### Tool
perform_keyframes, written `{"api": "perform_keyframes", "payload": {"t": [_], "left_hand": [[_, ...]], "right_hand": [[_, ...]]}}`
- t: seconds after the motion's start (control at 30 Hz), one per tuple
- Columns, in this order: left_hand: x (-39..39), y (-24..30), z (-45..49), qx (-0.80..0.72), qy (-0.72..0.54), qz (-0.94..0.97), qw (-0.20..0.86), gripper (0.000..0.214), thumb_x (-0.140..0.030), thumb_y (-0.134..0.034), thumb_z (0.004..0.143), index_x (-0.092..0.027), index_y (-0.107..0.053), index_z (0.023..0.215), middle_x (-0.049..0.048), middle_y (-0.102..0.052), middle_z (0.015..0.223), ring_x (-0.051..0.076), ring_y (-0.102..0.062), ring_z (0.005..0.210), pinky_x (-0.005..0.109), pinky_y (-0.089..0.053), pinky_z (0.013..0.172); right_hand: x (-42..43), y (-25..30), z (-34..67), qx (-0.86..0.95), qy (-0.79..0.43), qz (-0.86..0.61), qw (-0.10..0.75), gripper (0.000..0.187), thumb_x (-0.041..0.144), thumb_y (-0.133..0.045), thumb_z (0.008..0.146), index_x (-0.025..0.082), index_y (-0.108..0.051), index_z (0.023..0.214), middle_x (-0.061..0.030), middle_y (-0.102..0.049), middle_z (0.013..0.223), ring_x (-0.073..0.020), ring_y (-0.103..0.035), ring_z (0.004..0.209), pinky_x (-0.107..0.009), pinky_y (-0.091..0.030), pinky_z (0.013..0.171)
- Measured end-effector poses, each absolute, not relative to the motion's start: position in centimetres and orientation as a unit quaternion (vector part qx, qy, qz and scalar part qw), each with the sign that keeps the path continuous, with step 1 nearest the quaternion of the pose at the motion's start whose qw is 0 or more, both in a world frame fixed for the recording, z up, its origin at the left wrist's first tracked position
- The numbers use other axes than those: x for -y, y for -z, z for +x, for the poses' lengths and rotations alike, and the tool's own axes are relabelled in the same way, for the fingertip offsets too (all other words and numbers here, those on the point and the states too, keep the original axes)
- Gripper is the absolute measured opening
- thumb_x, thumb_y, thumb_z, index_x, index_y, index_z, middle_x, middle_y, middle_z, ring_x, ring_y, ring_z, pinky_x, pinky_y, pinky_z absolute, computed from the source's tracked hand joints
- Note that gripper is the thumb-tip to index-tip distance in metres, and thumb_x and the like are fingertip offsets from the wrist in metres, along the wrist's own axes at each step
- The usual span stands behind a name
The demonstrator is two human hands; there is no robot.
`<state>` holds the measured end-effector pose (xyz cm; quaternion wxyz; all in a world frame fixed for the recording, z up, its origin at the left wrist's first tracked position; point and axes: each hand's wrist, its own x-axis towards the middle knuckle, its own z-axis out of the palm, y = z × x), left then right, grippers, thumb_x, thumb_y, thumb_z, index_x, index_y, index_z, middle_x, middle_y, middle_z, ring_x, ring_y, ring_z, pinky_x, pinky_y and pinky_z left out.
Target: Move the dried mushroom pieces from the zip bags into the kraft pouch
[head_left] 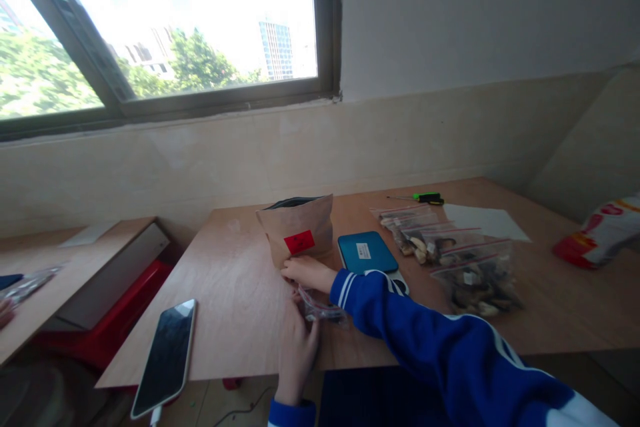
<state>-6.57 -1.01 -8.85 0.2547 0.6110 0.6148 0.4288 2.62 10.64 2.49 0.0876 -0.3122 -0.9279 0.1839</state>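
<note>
On the wooden table, a clear zip bag (pixel 325 312) lies in front of a brown kraft pouch (pixel 315 237) with a red label and an open top. My left hand (pixel 299 337) is closed on the left end of the zip bag. Just above it, my right hand (pixel 309 272) reaches across, fingers curled together against the lower front of the pouch; what they pinch, if anything, is hidden. Right of my right hand sits a blue flat scale-like device (pixel 367 252) with a white label. Several zip bags of dark and pale dried pieces (pixel 480 287) lie farther right.
A phone (pixel 165 357) with a cable overhangs the table's front left edge. At the back are a screwdriver (pixel 420 197) and a white sheet (pixel 485 221). A red-and-white package (pixel 600 230) stands far right. Another person's hand (pixel 6 312) shows at a neighbouring table.
</note>
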Motion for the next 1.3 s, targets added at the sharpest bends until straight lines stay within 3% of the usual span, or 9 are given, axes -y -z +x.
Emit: {"api": "perform_keyframes", "payload": {"t": [0.27, 0.37, 0.47, 0.7, 0.83, 0.9, 1.07, 1.2, 1.3], "left_hand": [[1.1, 9.7, -6.7, -0.635, -0.421, 0.584, 0.280, 0.064, -0.042, -0.048, 0.085, -0.011, -0.034, 0.140, 0.0241, -0.041, 0.147, 0.032, -0.039, 0.137, 0.050, -0.034, 0.109], [1.2, 8.7, -6.6, -0.615, -0.424, 0.600, 0.287, 0.056, -0.040, -0.046, 0.087, -0.012, -0.038, 0.135, 0.0231, -0.047, 0.141, 0.031, -0.045, 0.133, 0.049, -0.034, 0.109], [1.2, 7.8, -6.6, -0.595, -0.437, 0.613, 0.281, 0.047, -0.037, -0.046, 0.087, -0.015, -0.041, 0.128, 0.0203, -0.055, 0.132, 0.029, -0.051, 0.126, 0.049, -0.037, 0.107], [1.0, 8.0, -6.6, -0.578, -0.456, 0.615, 0.281, 0.045, -0.035, -0.049, 0.086, -0.017, -0.042, 0.126, 0.0177, -0.057, 0.129, 0.028, -0.054, 0.123, 0.050, -0.040, 0.104], [1.0, 8.1, -6.6, -0.584, -0.459, 0.611, 0.273, 0.046, -0.034, -0.048, 0.086, -0.015, -0.044, 0.127, 0.0187, -0.055, 0.132, 0.029, -0.051, 0.126, 0.050, -0.039, 0.105], [1.1, 8.0, -6.6, -0.583, -0.457, 0.613, 0.273, 0.045, -0.034, -0.047, 0.086, -0.015, -0.044, 0.127, 0.0185, -0.056, 0.131, 0.029, -0.052, 0.125, 0.050, -0.039, 0.105], [1.2, 8.0, -6.5, -0.599, -0.445, 0.612, 0.263, 0.047, -0.036, -0.047, 0.086, -0.016, -0.043, 0.129, 0.0186, -0.056, 0.131, 0.030, -0.052, 0.124, 0.049, -0.038, 0.105], [1.2, 8.1, -6.6, -0.598, -0.439, 0.617, 0.262, 0.046, -0.037, -0.047, 0.086, -0.017, -0.044, 0.128, 0.0175, -0.057, 0.129, 0.029, -0.054, 0.122, 0.049, -0.040, 0.103], [1.1, 8.0, -6.6, -0.593, -0.437, 0.619, 0.272, 0.046, -0.036, -0.047, 0.086, -0.017, -0.041, 0.128, 0.0177, -0.057, 0.129, 0.028, -0.055, 0.122, 0.050, -0.039, 0.104]], "right_hand": [[-9.7, -10.1, 3.6, 0.948, -0.176, -0.229, 0.135, 0.028, 0.013, -0.059, 0.086, 0.016, -0.062, 0.114, -0.0066, -0.067, 0.106, -0.0126, -0.060, 0.081, -0.023, -0.046, 0.073], [-10.0, -14.6, 5.0, 0.897, -0.227, -0.224, 0.307, 0.026, 0.019, -0.058, 0.088, 0.015, -0.061, 0.113, -0.0044, -0.068, 0.100, -0.0102, -0.058, 0.072, -0.022, -0.046, 0.069], [-11.2, -16.7, 6.5, 0.848, -0.208, -0.283, 0.397, 0.022, 0.023, -0.055, 0.090, 0.015, -0.063, 0.109, -0.0035, -0.069, 0.098, -0.0097, -0.056, 0.067, -0.023, -0.045, 0.066], [-13.5, -13.8, 7.6, 0.879, -0.049, -0.312, 0.357, 0.022, 0.015, -0.047, 0.094, 0.014, -0.066, 0.105, -0.0103, -0.066, 0.107, -0.0199, -0.056, 0.104, -0.038, -0.040, 0.097], [-12.1, -13.9, 7.7, 0.863, -0.019, -0.328, 0.384, 0.034, 0.016, -0.049, 0.093, 0.011, -0.057, 0.125, -0.0163, -0.053, 0.128, -0.0237, -0.048, 0.120, -0.043, -0.036, 0.104], [-10.5, -14.6, 8.3, 0.856, -0.053, -0.322, 0.401, 0.031, 0.013, -0.048, 0.092, 0.013, -0.058, 0.121, -0.0143, -0.054, 0.125, -0.0219, -0.050, 0.117, -0.040, -0.038, 0.102], [-6.3, -13.3, 10.4, 0.900, -0.234, -0.271, 0.248, 0.031, 0.003, -0.041, 0.089, 0.015, -0.068, 0.098, -0.0065, -0.068, 0.098, -0.0152, -0.063, 0.092, -0.027, -0.048, 0.084], [-5.3, -8.2, 10.3, 0.928, -0.205, -0.309, 0.023, 0.026, 0.002, -0.053, 0.081, 0.014, -0.071, 0.095, -0.0101, -0.070, 0.097, -0.0188, -0.065, 0.088, -0.027, -0.047, 0.077], [-5.5, -5.1, 9.4, 0.922, -0.182, -0.339, -0.048, 0.020, 0.004, -0.055, 0.080, 0.014, -0.072, 0.085, -0.0100, -0.071, 0.088, -0.0189, -0.064, 0.080, -0.026, -0.045, 0.069]]}}
